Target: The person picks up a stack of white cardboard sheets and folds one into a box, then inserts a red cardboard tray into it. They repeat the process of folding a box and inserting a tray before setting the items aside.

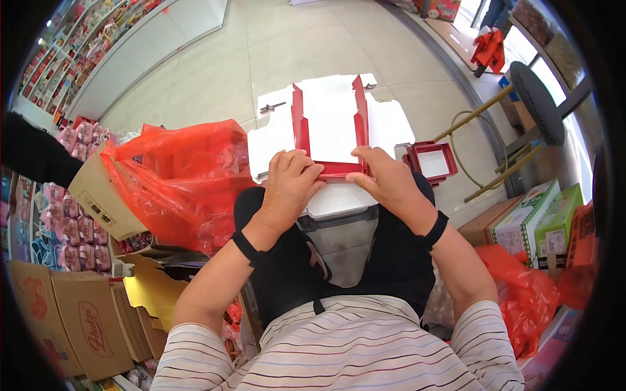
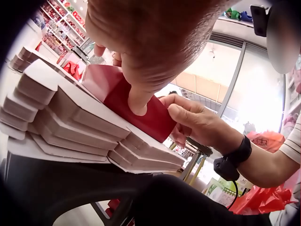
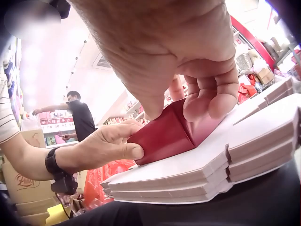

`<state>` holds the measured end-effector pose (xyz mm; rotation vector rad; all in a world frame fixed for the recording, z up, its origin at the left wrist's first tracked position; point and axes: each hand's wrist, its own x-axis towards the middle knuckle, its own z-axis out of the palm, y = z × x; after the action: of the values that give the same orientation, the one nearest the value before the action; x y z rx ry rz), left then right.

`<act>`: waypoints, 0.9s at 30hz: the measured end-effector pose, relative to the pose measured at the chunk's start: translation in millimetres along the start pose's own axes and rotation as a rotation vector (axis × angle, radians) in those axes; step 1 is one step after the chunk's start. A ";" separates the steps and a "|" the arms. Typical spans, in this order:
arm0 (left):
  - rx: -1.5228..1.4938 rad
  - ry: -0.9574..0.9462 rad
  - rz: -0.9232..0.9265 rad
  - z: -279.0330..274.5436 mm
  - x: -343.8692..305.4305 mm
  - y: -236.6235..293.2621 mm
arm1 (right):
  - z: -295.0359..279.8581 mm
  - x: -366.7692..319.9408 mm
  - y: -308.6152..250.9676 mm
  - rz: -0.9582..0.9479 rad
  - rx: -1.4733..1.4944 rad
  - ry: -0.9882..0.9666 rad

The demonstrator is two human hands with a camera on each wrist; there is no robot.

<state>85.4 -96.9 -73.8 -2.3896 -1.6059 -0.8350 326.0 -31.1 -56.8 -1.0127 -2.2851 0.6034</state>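
Note:
A part-folded card box point(image 1: 331, 124), white inside with red side walls, lies on a stack of flat white card sheets point(image 1: 267, 146). At its near left corner my left hand point(image 1: 287, 189) grips the red near wall between thumb and fingers. My right hand point(image 1: 399, 192) pinches the near right corner. In the left wrist view the red wall point(image 2: 136, 110) stands raised above the stacked sheets point(image 2: 70, 122), with the right hand point(image 2: 202, 123) at its far end. From the right wrist, the left hand point(image 3: 106, 147) has its thumb on the red wall point(image 3: 164, 136).
A small red-rimmed box point(image 1: 433, 163) sits right of the stack. Left of it is a red plastic bag point(image 1: 189, 169); cartons point(image 1: 91, 319) stand lower left. A round stool point(image 1: 536, 101) and green boxes point(image 1: 554, 218) are on the right. A person in black point(image 3: 80, 115) stands in the background.

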 end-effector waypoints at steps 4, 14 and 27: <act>0.061 -0.056 0.028 -3.0 7.5 3.9 | 5.8 -1.6 12.1 -0.046 -0.138 -0.103; 0.080 -0.387 0.005 5.5 19.4 1.8 | 16.5 0.9 13.6 -0.007 -0.217 -0.170; 0.191 -0.419 0.067 -4.8 25.6 0.7 | 16.3 10.9 13.3 0.008 -0.299 -0.250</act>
<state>91.3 -78.4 -56.5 -2.5746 -1.6352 -0.1600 316.3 -17.3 -73.4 -1.1387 -2.6503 0.4177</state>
